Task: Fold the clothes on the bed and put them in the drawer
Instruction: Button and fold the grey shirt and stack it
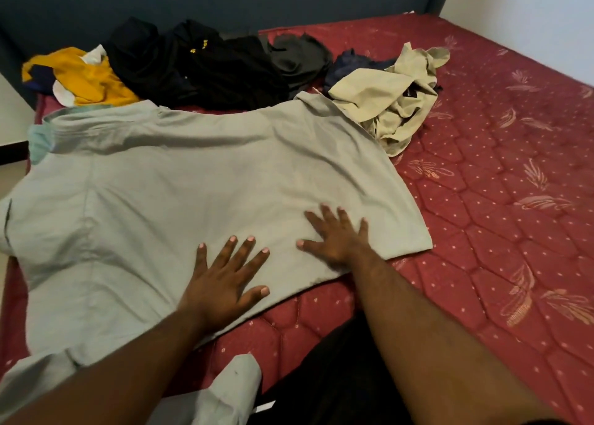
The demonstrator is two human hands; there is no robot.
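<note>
Grey shirt (193,174) spread flat on the bed (498,199), near edge closest to me, one sleeve hanging off the near side. Both hands flat on it, fingers straight and splayed, gripping nothing: left hand (225,283) pressing near the shirt's lower hem, right hand (337,241) just beside it, toward the shirt's right corner. Looks like smoothing before the 1st fold. Remaining pile sits beyond the shirt: yellow garment (93,80) at its far-left corner, black clothes (193,64) behind its collar edge, beige garment (392,103) touching its far-right shoulder, overlapped a bit. Handling est.: shirt is thin woven cloth, light, limp, no stiffness, will slump if lifted by one pt and prob. drag creases. Mattress cover looks grippy enough, so shouldn't slide much. Best hold: pinch at shoulder seam + hem corner on same side, fold across. Drawer not in view. Task early; nothing folded yet as far as I can see.
</note>
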